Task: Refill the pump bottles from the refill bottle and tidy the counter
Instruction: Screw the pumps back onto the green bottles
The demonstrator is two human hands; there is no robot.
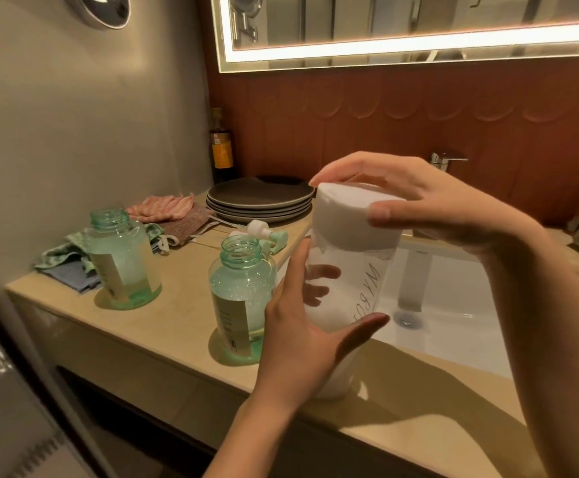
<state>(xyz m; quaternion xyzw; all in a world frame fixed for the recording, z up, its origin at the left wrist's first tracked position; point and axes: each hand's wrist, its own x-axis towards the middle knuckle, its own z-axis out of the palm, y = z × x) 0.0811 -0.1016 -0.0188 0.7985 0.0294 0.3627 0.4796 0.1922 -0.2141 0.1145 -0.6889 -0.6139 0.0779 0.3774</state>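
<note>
A clear refill bottle [357,288] with a white cap [346,215] is held above the counter's front edge. My left hand [301,326] grips its body from the left. My right hand [419,198] grips the white cap from above. Two green-tinted pump bottles stand uncapped on the beige counter [164,326]: one at the left [120,260], one nearer the middle [241,298], both partly filled with clear liquid. Two pump heads [263,234] lie on the counter behind the nearer bottle.
A stack of dark plates [260,198] sits at the back. Folded cloths [167,215] lie to its left, and more cloths [67,260] behind the left bottle. A dark bottle [220,146] stands in the corner. The white sink [453,305] and tap [446,158] are on the right.
</note>
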